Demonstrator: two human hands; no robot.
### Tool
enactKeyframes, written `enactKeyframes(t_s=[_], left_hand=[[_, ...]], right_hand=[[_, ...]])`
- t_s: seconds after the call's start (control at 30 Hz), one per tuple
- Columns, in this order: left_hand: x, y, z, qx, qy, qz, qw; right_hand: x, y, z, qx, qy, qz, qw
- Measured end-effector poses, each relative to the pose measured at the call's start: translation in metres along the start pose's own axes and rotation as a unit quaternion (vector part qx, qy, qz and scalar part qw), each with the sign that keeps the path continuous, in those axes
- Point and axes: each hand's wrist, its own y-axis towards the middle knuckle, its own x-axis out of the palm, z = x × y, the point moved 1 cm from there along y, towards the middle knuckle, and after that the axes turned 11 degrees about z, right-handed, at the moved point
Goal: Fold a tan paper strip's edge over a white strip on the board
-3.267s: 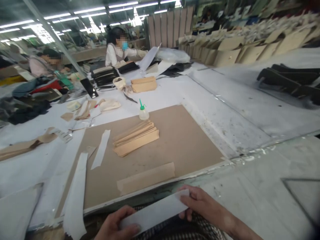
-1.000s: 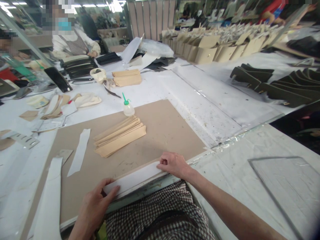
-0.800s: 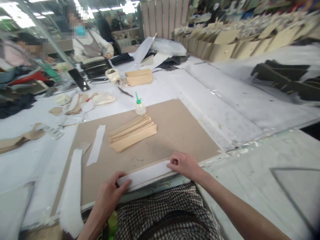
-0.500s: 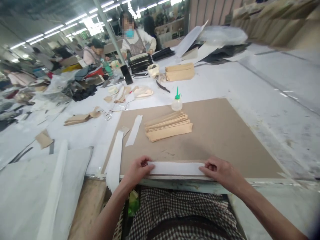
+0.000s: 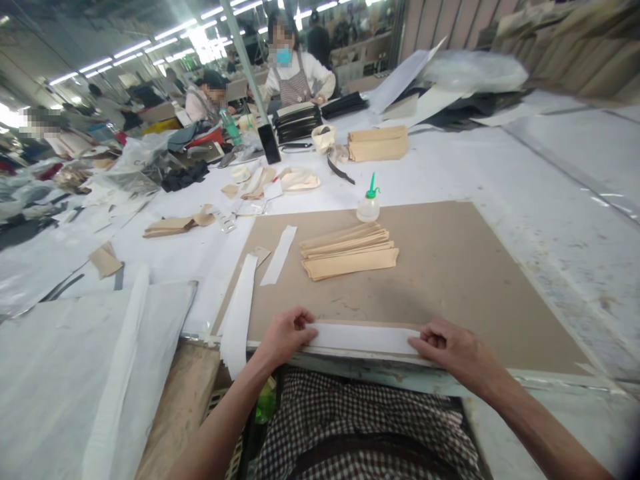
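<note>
Left of centre, at the lower part of the frame, one pile of white strips (image 5: 239, 313) lies across the front edge of the brown board (image 5: 490, 287), its lower end hanging down; how many strips it has, I cannot count. To the right of it lies one single white strip (image 5: 279, 255). Then, in the centre, comes one fan of tan strips (image 5: 350, 253), too overlapped for counting, and just behind it stands one bottle with green spout (image 5: 369, 208).

The board's left edge slants beside the pile, its front edge passes close to the two hands, and its right edge slants to the lower right. Between fan and hands there is a band of room; the wider room is right of the fan.

In the lower centre, one white piece (image 5: 365, 339) lies flat along the front edge. The left hand (image 5: 293, 333) holds its left end, fingers curled and narrow, thumb upon it. The right hand (image 5: 445, 343) holds its right end likewise.
</note>
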Motion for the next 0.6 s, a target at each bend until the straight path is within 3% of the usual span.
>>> enactKeyframes(t_s=[0.47, 0.6], left_hand=[[0.0013, 0.0002, 0.0017, 0.017, 0.046, -0.001, 0.999], [0.0023, -0.0046, 0.0024, 0.045, 0.093, 0.012, 0.995]], right_hand=[[-0.0011, -0.0008, -0.0002, -0.019, -0.002, 0.015, 1.000], [-0.0019, -0.0075, -0.0039, -0.036, -0.001, 0.058, 0.998]])
